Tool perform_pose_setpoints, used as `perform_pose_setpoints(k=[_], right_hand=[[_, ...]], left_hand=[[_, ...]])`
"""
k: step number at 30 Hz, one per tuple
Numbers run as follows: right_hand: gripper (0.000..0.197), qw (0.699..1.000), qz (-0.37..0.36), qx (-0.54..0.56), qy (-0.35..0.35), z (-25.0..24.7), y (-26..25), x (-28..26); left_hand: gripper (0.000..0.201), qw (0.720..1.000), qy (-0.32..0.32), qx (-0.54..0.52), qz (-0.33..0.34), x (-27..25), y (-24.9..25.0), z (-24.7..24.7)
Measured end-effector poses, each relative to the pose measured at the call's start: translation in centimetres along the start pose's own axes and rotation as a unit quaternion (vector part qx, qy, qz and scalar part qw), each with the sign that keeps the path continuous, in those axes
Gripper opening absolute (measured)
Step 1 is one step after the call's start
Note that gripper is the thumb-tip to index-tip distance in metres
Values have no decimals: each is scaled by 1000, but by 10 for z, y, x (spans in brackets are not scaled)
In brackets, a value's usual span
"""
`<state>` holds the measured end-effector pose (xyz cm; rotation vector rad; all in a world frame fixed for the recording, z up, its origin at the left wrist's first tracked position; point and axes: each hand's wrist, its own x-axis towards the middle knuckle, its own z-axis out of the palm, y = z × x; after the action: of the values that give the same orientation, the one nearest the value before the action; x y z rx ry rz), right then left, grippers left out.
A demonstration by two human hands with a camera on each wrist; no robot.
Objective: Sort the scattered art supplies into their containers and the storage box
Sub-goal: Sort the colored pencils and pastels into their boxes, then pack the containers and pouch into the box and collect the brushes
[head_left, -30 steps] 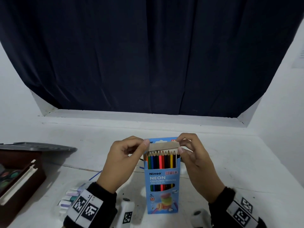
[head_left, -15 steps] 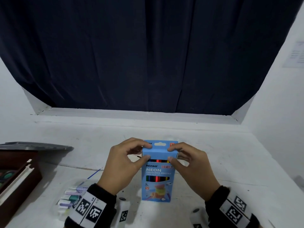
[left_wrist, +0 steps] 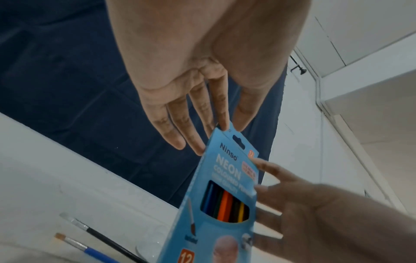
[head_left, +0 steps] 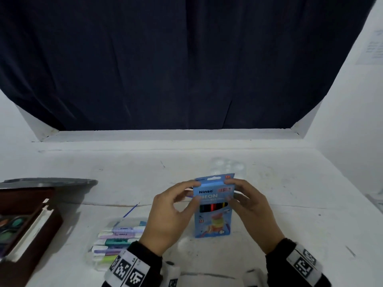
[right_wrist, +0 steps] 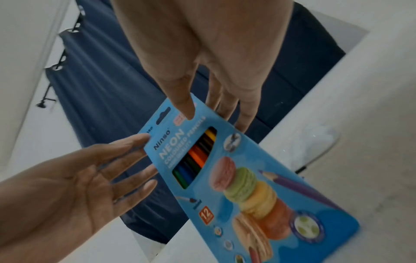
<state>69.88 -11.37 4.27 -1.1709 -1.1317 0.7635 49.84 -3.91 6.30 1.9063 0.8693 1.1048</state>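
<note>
The blue pencil box (right_wrist: 236,178) reads "Ninso" at its top, then "NEON COLOURED PENCILS" and "HIGH QUALITY" above the window. An orange square at its 7 o'clock corner carries "12". The wrist bands (head_left: 126,270) bear black-and-white square code markers.

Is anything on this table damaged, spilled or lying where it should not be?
Nothing looks damaged or spilled. Two paintbrushes lie loose on the table, not yet sorted. The pencil box is closed and intact.

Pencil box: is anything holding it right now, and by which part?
Both hands hold the coloured pencil box at its top end: left hand pinches the left corner, right hand the right edge.
</note>
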Motion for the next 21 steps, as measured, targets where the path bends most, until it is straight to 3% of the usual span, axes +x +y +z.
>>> perform_pose_setpoints(k=[3, 9, 14, 18, 21], right_hand=[[30, 997, 14, 67, 24, 10, 4, -3], [45, 998, 33, 43, 27, 26, 8, 5], [16, 995, 64, -61, -35, 33, 25, 21], [21, 994, 67, -74, -49, 43, 31, 11], [25, 994, 35, -87, -57, 51, 27, 10]], left_hand=[[25, 997, -30, -53, -36, 0, -2, -7], [35, 988, -53, -129, -65, -9, -2, -26], [39, 986, -39, -134, -88, -18, 0, -42], [47, 984, -41, -133, -108, -34, 4, -47], [51, 985, 11, -133, -111, -41, 8, -52]])
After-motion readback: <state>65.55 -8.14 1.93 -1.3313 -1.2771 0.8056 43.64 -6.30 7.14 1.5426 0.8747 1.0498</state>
